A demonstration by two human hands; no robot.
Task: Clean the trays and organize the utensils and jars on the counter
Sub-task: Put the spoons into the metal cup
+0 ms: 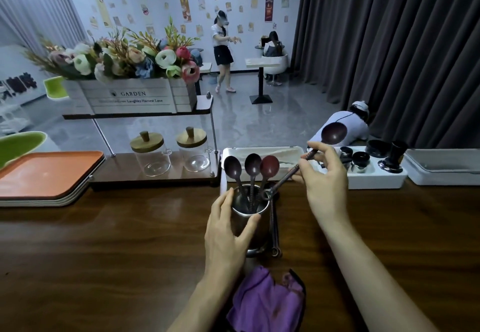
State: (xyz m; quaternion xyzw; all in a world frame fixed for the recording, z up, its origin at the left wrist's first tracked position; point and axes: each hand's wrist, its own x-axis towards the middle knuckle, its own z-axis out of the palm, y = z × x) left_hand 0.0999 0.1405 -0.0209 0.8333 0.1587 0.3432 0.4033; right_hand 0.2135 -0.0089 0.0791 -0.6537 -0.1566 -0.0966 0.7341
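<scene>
Metal cup [259, 233] stands on the counter [104, 253] with three dark spoons [253, 166] in it. The left hand [228, 227] curls its fingers and thumb round the cup, and the right hand [324, 178] pinches one more spoon [333, 133] by its handle, tilted over the cup's right rim. A purple cloth [267, 303] lies near; orange trays [46, 173] sit far left.

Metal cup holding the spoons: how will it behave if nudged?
Probably top-heavy: three spoons stand well above the rim of the metal cup, bowls up. Smooth steel wall looks slippery; the left hand wraps it. Rigid, unlikely fragile.
</scene>
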